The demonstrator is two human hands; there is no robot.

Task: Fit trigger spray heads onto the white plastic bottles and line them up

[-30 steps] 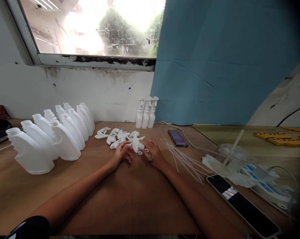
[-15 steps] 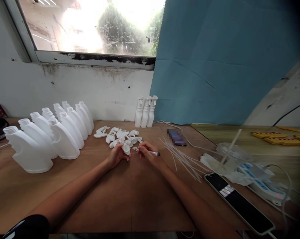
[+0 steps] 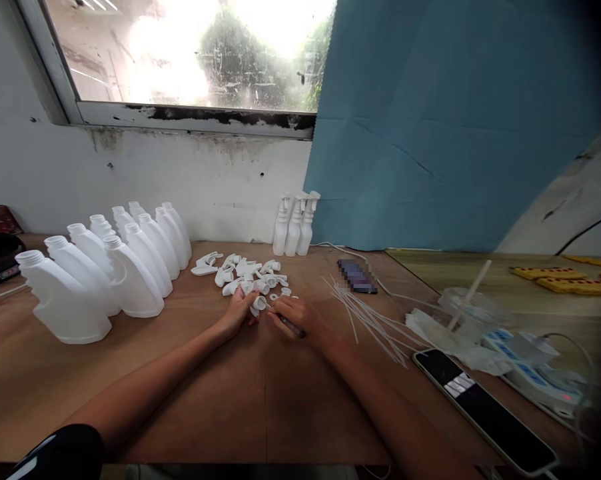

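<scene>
My left hand (image 3: 240, 308) is closed around a white spray trigger head (image 3: 257, 305) on the brown table (image 3: 260, 400). My right hand (image 3: 295, 317) pinches a thin dark tool like a pen (image 3: 291, 326), its tip close to the trigger head. Just beyond both hands lies a pile of several more white trigger heads (image 3: 240, 272). A fan of thin clear dip tubes (image 3: 365, 317) lies to the right of my right hand.
Several open white bottles (image 3: 100, 273) stand in rows at the left. Three capped spray bottles (image 3: 295, 223) stand by the wall. A dark phone (image 3: 356, 275) lies behind the tubes, a larger phone (image 3: 485, 410) at the near right, beside a power strip (image 3: 530, 367).
My right hand has turned the dark tool from lying flat and pointing right to angled down, and drawn closer to the left hand. The left hand still grips the trigger head.
</scene>
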